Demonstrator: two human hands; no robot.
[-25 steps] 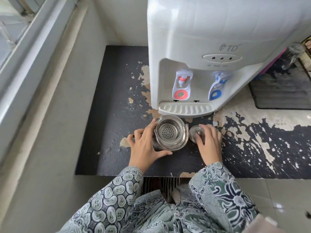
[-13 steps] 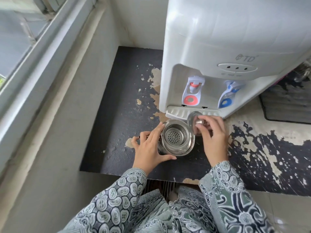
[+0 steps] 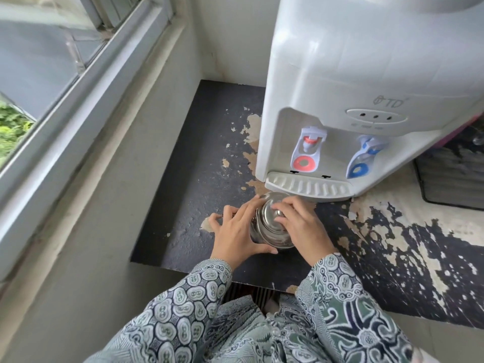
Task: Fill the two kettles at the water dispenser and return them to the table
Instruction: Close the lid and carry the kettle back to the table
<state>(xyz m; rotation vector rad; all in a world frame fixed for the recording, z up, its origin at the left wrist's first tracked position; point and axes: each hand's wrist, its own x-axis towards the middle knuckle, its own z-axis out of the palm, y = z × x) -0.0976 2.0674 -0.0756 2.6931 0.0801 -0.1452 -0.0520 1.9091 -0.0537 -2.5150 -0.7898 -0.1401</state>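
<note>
The white water dispenser (image 3: 366, 100) stands toward the back of the worn black mat (image 3: 196, 179). The steel kettle (image 3: 269, 231) sits near the mat's front edge, just before the drip tray (image 3: 306, 188). My left hand (image 3: 235, 231) grips its side; my right hand (image 3: 298, 226) pinches the lid (image 3: 272, 218) on top.

Lid (image 3: 272, 221): formerly on the desk to the right of the kettle (image 3: 264, 235), then lifted by the right hand (image 3: 301, 226); now seated on the kettle mouth, covering the strainer that showed before. Right hand: moved leftward with the lid, fingers now on its knob, close beside the left hand (image 3: 235, 231).
</note>
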